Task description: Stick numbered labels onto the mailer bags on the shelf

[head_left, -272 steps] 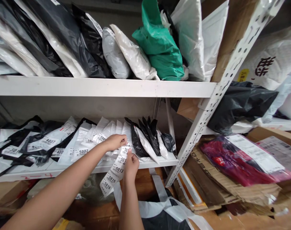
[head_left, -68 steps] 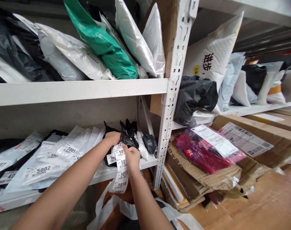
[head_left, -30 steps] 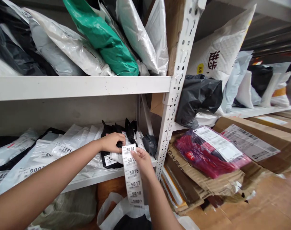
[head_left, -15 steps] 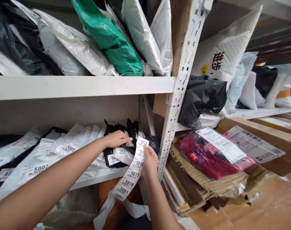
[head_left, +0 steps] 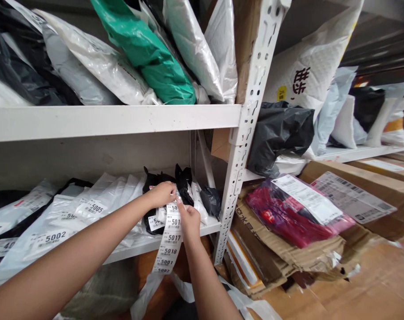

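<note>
A long strip of white number labels hangs down over the lower shelf's front edge, with 5017, 5018, 5001 and 5002 readable on it. My right hand pinches the strip near its upper end, thumb upward. Against the top of the strip my left hand has its fingers closed, the fingertips touching those of the right. Just behind both hands stand black plastic parcels, partly hidden. A white parcel leans to their right. To the left lie clear-white bagged parcels labelled with numbers such as 5005 and 5002.
The upper shelf beam runs above my hands, holding a green parcel and several others. A perforated metal upright stands to the right. Beyond it a magenta parcel lies on flattened cardboard.
My right hand has moved left with the label strip, bringing its top to my left hand. The left hand's stretched fingers have closed at the strip. The white parcel at right is uncovered.
</note>
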Demonstrator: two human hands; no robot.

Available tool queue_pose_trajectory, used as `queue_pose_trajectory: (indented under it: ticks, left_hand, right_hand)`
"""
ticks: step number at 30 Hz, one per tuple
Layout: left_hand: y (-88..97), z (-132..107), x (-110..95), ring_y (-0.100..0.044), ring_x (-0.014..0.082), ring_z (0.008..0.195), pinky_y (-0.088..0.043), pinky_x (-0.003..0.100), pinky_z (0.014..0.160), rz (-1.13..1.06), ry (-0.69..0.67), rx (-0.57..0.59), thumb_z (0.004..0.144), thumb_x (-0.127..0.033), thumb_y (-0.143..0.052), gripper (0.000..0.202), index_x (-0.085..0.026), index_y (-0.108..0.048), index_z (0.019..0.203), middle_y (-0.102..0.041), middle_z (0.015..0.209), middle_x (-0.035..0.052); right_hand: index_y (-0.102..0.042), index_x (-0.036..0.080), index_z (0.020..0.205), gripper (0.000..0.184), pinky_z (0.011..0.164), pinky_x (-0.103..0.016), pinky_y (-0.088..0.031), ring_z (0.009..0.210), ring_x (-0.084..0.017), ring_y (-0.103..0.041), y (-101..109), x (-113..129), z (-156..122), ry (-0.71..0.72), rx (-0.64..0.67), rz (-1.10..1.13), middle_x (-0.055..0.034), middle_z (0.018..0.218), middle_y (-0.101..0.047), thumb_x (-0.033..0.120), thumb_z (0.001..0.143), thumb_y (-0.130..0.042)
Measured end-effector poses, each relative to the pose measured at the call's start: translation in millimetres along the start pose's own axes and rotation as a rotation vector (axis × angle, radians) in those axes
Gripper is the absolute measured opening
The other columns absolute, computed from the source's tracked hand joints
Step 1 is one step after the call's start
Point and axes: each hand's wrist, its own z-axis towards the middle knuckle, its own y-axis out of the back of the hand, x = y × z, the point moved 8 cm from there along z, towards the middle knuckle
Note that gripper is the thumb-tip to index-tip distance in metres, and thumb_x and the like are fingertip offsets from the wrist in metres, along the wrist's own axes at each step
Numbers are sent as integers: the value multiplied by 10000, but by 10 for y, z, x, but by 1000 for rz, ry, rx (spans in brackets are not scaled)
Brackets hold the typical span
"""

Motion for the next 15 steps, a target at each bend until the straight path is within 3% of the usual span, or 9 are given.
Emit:
queue_pose_trajectory:
  ticks: [3,8,12,15]
  left_hand:
    - [-69,13,31,-590,213,854,-422,279,755,53,53,-7,806,-249,-532,126,-146,-596,842,-577,970,110]
    - [-94,53,37,-602,240,906,-437,290,783,114,99,23,799,-257,-560,218,-104,-608,947,-596,1026,163]
    - [23,102,-67,-609,263,902,-451,301,698,160,121,-12,704,-227,-644,385,-107,-578,1064,-590,1069,156]
    - [51,117,-213,-607,242,908,-441,307,724,189,25,-15,720,-159,-583,329,-194,-619,1046,-606,1056,79]
  right_hand:
    - [-551,179,556,387,474,-265,-351,461,-122,-418,-31,-92,-88,-108,94,46,24,465,-501,493,448,-750]
    - [-320,231,429,517,416,-235,-228,401,-70,-286,44,-116,-309,-176,48,74,67,383,-367,545,457,-730]
    - [-292,216,476,521,430,-223,-193,427,-58,-234,33,276,-402,-16,157,-18,92,414,-314,505,571,-715]
    - [-359,204,523,413,487,-231,-290,502,-89,-358,115,600,-367,207,198,-174,53,521,-428,443,680,-656]
